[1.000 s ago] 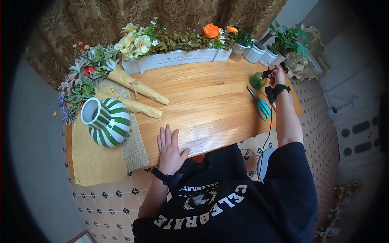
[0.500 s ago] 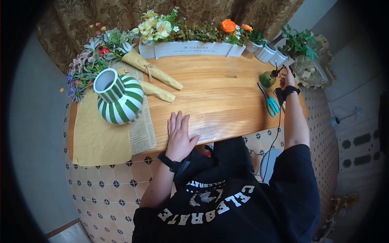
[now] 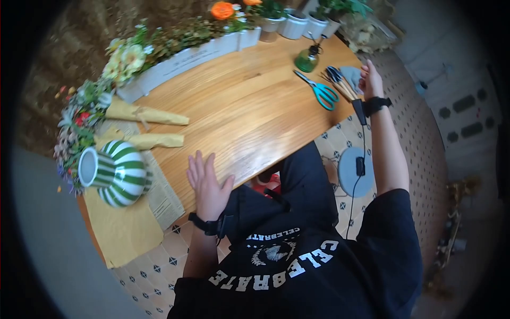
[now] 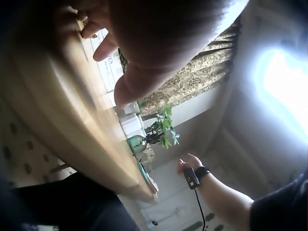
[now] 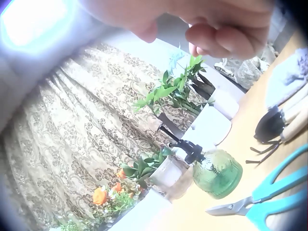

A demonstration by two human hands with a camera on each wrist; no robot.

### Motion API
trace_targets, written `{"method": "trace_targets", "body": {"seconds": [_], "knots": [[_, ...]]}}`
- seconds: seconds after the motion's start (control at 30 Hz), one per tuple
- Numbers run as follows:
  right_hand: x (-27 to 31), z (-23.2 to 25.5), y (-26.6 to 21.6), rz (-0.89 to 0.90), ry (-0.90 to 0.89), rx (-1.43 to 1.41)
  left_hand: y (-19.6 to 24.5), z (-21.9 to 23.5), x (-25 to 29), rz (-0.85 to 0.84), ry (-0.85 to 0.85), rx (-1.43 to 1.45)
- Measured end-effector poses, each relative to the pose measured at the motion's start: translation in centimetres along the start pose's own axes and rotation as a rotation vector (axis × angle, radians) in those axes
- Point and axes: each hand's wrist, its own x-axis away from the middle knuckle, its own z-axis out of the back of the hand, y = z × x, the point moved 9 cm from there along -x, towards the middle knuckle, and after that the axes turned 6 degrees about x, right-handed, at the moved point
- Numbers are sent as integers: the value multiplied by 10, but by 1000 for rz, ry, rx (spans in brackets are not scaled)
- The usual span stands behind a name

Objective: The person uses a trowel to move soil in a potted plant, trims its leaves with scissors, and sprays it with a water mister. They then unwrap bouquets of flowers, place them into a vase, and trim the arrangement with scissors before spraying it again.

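My left hand (image 3: 209,186) is at the table's near edge, fingers spread and holding nothing. My right hand (image 3: 373,81) is raised by the right edge, its fingers loosely curled around nothing. Nearest to it are a grey cloth (image 3: 350,78) and small wooden-handled garden tools (image 3: 342,85), including a black trowel (image 5: 269,126) and a small rake (image 5: 263,153). Teal-handled scissors (image 3: 325,97) lie to their left. Behind these, a green glass spray bottle (image 3: 306,61) with a black pump head stands upright, apart from the right hand.
At the left, a green-and-white striped vase (image 3: 125,175) stands on kraft paper (image 3: 125,228) and newspaper (image 3: 166,199). Paper-wrapped flower bunches (image 3: 146,112) lie behind it. A white planter box (image 3: 186,66) and white pots (image 3: 292,25) line the back. A cable (image 3: 355,199) hangs from the right wrist.
My right hand has come away from the spray bottle's pump head, back to the right edge. The left hand stays near the table's front edge. The head view has turned, revealing the tools and cloth.
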Motion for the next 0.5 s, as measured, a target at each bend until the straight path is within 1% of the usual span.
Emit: {"method": "trace_targets", "body": {"seconds": [0.13, 0.3, 0.4, 0.5], "knots": [[7, -7, -10, 8, -96, -50, 0, -3, -2, 30, 4, -20], [13, -36, -21, 11, -293, -98, -2, -4, -3, 44, 61, -27], [9, -69, -23, 32, -411, -142, -1, -5, -3, 70, 87, -44], [22, -111, -27, 63, -565, -135, 0, -6, -4, 91, 99, -99]]}}
